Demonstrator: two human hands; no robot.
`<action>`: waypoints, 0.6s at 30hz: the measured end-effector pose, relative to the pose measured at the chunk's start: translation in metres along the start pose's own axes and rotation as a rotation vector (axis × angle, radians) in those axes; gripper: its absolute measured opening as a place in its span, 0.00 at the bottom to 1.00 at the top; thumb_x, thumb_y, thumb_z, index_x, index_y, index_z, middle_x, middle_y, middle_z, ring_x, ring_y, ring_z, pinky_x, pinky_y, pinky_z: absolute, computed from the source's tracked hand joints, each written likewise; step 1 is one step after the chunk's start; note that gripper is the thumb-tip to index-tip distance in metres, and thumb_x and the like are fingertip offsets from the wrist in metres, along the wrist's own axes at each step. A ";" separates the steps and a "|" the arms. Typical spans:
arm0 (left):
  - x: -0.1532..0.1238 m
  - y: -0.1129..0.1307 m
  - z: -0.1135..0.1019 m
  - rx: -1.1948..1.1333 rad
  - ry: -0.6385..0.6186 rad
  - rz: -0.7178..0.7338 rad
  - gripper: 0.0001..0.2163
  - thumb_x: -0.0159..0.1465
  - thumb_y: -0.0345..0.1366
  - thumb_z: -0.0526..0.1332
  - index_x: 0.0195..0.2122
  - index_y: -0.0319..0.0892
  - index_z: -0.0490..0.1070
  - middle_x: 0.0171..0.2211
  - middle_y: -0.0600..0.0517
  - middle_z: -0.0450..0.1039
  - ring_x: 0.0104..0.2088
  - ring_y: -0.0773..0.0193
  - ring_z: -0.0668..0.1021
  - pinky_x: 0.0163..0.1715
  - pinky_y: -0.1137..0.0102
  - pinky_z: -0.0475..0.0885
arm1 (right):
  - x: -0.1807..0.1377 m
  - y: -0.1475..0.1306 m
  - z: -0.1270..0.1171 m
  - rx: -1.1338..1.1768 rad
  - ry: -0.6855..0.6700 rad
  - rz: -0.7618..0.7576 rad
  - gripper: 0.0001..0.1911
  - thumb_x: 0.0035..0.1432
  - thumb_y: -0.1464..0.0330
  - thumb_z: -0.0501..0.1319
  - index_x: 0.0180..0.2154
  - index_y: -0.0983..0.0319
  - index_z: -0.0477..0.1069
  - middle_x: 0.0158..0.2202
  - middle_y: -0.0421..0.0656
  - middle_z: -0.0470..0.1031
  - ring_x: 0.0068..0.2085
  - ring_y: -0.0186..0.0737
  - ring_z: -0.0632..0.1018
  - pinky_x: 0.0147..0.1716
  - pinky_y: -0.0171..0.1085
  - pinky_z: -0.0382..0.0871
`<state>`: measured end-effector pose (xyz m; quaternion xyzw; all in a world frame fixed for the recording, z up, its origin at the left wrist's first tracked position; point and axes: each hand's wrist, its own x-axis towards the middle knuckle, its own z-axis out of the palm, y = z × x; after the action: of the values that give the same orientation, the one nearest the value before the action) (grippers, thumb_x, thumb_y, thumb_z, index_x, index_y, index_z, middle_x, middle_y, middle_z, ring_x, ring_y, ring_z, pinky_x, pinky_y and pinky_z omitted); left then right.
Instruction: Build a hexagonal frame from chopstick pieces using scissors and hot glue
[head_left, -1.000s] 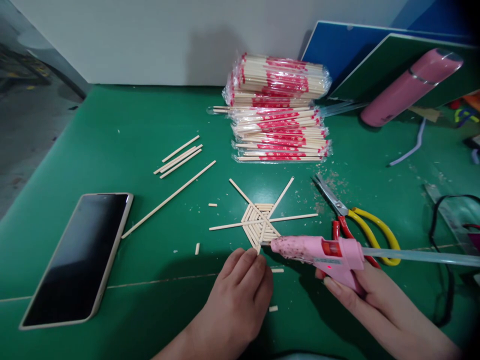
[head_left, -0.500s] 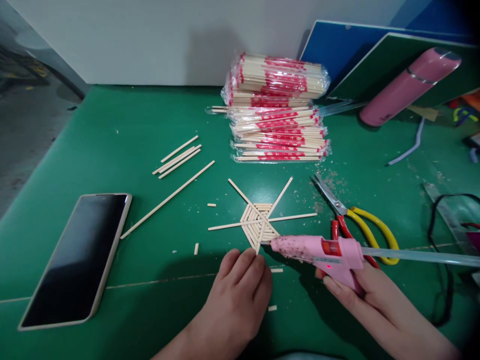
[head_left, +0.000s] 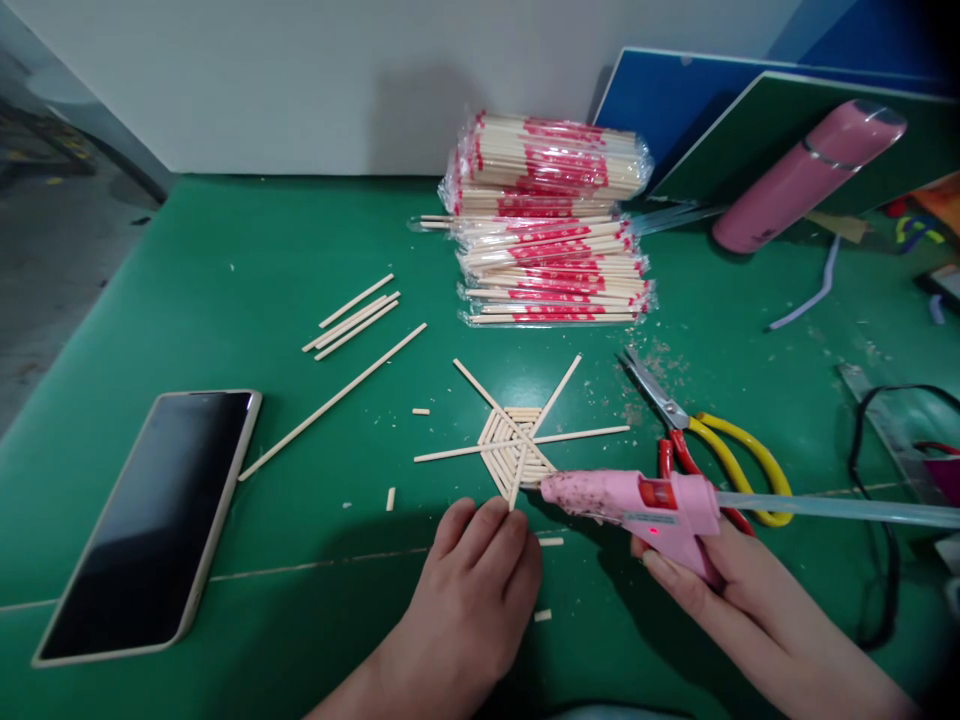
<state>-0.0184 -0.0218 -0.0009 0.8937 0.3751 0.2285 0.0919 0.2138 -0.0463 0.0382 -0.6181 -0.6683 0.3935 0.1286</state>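
Observation:
A web-shaped piece of glued wooden sticks [head_left: 519,444] lies on the green table [head_left: 247,250]. My right hand [head_left: 720,580] grips a pink glue gun [head_left: 637,502], its nozzle touching the web's lower right edge. My left hand [head_left: 476,580] rests knuckles-up on the table just below the web, fingers curled together with their tips at the web's bottom spoke. Whether anything is pinched under them is hidden.
A phone [head_left: 146,520] lies at the left. Loose cut sticks [head_left: 352,315] and a long stick [head_left: 334,400] lie left of the web. Wrapped chopstick bundles [head_left: 551,225] are stacked behind it. Yellow-and-red scissors [head_left: 705,440], a pink flask [head_left: 806,175] and black cables [head_left: 870,480] are at the right.
Nothing has visibly moved apart from a small shift of the camera; both hands and the glue gun stay at the web's lower edge.

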 end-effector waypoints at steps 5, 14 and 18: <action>-0.001 0.000 -0.001 0.002 0.007 0.002 0.13 0.63 0.29 0.46 0.35 0.39 0.71 0.37 0.48 0.71 0.42 0.58 0.69 0.47 0.60 0.55 | 0.000 -0.001 0.002 -0.026 -0.011 -0.020 0.16 0.55 0.66 0.54 0.47 0.51 0.61 0.41 0.42 0.72 0.42 0.45 0.74 0.40 0.41 0.72; 0.000 0.001 -0.001 -0.017 0.006 -0.001 0.14 0.63 0.29 0.45 0.35 0.38 0.71 0.36 0.48 0.72 0.41 0.58 0.68 0.47 0.60 0.55 | -0.004 0.004 0.003 -0.044 0.012 -0.026 0.16 0.56 0.67 0.53 0.47 0.54 0.60 0.42 0.43 0.71 0.43 0.43 0.73 0.40 0.39 0.72; -0.001 0.001 0.000 -0.022 -0.001 -0.005 0.13 0.63 0.29 0.46 0.34 0.39 0.71 0.37 0.48 0.71 0.41 0.58 0.68 0.47 0.60 0.55 | -0.007 0.009 0.004 -0.051 0.029 -0.036 0.12 0.56 0.67 0.53 0.44 0.54 0.64 0.38 0.42 0.73 0.39 0.43 0.75 0.36 0.38 0.73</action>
<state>-0.0189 -0.0230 -0.0007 0.8918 0.3750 0.2316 0.1024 0.2190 -0.0552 0.0319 -0.6149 -0.6870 0.3649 0.1295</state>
